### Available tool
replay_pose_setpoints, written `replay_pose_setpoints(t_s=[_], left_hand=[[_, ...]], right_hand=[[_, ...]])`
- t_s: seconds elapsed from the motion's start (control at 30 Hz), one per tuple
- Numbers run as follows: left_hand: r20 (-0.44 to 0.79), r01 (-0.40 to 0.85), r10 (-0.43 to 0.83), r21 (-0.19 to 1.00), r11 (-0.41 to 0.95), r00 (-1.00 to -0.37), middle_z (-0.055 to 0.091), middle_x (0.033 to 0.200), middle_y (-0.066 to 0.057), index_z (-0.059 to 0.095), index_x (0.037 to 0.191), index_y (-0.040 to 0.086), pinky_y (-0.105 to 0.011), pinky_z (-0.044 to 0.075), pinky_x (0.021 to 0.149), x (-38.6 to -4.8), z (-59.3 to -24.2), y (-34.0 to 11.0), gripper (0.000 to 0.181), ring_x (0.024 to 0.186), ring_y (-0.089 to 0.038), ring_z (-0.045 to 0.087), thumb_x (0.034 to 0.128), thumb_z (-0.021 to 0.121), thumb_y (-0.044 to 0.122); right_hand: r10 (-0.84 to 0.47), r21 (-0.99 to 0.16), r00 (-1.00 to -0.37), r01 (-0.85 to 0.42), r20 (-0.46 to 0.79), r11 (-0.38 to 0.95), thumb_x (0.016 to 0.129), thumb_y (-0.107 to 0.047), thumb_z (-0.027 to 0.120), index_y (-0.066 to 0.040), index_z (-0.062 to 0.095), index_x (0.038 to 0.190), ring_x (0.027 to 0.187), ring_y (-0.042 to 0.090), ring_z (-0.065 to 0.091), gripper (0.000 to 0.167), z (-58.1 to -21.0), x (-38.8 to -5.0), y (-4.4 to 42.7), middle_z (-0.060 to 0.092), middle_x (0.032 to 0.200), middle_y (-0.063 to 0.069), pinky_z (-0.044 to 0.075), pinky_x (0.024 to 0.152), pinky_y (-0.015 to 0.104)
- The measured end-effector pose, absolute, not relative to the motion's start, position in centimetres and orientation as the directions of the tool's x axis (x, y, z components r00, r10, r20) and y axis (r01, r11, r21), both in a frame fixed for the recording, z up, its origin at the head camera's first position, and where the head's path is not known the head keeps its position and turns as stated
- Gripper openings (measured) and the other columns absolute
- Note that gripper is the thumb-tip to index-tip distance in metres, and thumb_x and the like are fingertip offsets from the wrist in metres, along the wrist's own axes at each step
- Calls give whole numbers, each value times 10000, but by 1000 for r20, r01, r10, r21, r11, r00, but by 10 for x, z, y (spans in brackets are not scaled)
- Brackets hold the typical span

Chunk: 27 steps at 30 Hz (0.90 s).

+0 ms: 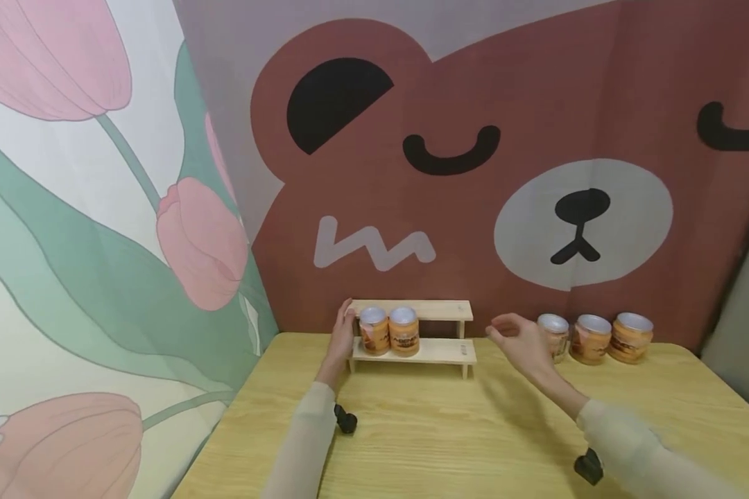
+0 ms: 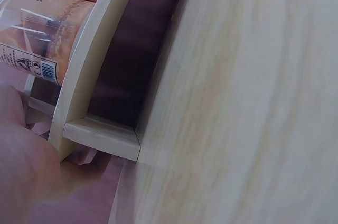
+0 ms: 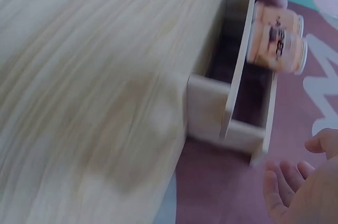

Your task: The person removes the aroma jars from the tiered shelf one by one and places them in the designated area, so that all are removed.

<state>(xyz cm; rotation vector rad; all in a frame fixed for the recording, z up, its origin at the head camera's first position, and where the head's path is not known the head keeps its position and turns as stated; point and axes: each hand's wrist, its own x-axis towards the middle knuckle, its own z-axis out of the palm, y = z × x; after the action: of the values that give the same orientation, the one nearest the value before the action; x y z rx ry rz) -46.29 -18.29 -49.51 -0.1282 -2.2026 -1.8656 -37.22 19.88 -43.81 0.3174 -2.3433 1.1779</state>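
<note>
A small two-step wooden rack (image 1: 446, 351) stands on the table against the back wall. Two orange jars with silvery lids, a left jar (image 1: 374, 333) and a right jar (image 1: 403, 333), sit side by side on its lower step. My left hand (image 1: 342, 339) holds the rack's left end; in the left wrist view, that hand (image 2: 26, 160) has fingers reaching around the end of the step. To the right of the rack, my right hand (image 1: 521, 343) is in the air with loosely bent fingers and nothing in them. The right wrist view shows this hand (image 3: 306, 187) apart from the rack.
Right of my right hand, three more orange jars stand in a row: one partly behind the hand (image 1: 555, 333), a middle jar (image 1: 591, 339) and an outer jar (image 1: 630, 338). The wooden table (image 1: 412, 436) meets a wall hanging with a bear (image 1: 474, 229).
</note>
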Motion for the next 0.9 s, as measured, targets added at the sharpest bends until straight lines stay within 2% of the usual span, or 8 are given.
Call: replay_pose_setpoints(t_s=[0.33,0.5,0.63,0.67,0.77,0.87,0.9], left_hand=[[235,217,-96,962,164,-967,388,1572,-129,304,1610,291,-583,226,1156,-466,-497,-182,514,1464,-347,294,1121,324,448],[237,219,-105,962,163,-966,401,1557,-134,305,1608,290,-574,240,1154,-469,-498,-183,510,1459,-342,304,1122,321,445],[247,228,-104,959,166,-963,360,1590,-142,305,1611,269,-574,233,1157,-468,-496,-183,510,1464,-353,293,1126,321,427],[249,230,-100,958,170,-963,351,1597,-143,300,1613,268,-577,234,1155,-467,-496,-183,513,1464,-356,291,1126,320,428],[248,230,-93,958,170,-964,325,1613,-136,293,1614,270,-592,231,1151,-466,-495,-183,519,1466,-364,283,1123,323,437],[244,228,-86,960,162,-966,323,1613,-128,294,1612,280,-603,230,1147,-467,-496,-183,521,1466,-364,282,1120,322,450],[241,225,-83,961,160,-967,321,1615,-123,293,1612,281,-605,231,1146,-467,-497,-183,522,1466,-361,283,1120,322,453]], right_hand=[[-31,-754,-882,-420,471,505,937,-191,756,-48,731,1102,914,266,710,219,-457,-385,136,741,1000,74,571,738,398],[-56,-788,-910,-386,412,479,918,-183,778,-19,698,1155,966,309,690,299,-461,-390,108,717,1069,132,572,735,405],[-77,-809,-921,-373,381,453,905,-185,793,23,667,1221,997,333,679,398,-460,-394,91,690,1128,182,570,792,467],[-78,-815,-922,-372,379,444,904,-189,796,29,662,1232,1002,338,676,416,-460,-395,87,685,1137,191,543,859,479],[-91,-838,-932,-355,351,414,900,-223,806,17,652,1258,1023,326,668,458,-459,-397,77,677,1156,181,528,891,500],[-109,-861,-943,-332,315,385,896,-231,815,-16,651,1279,1036,301,666,469,-459,-399,68,680,1170,147,540,880,453],[-118,-865,-945,-328,306,381,895,-221,817,-22,646,1295,1042,295,666,478,-460,-399,66,681,1179,137,568,822,442]])
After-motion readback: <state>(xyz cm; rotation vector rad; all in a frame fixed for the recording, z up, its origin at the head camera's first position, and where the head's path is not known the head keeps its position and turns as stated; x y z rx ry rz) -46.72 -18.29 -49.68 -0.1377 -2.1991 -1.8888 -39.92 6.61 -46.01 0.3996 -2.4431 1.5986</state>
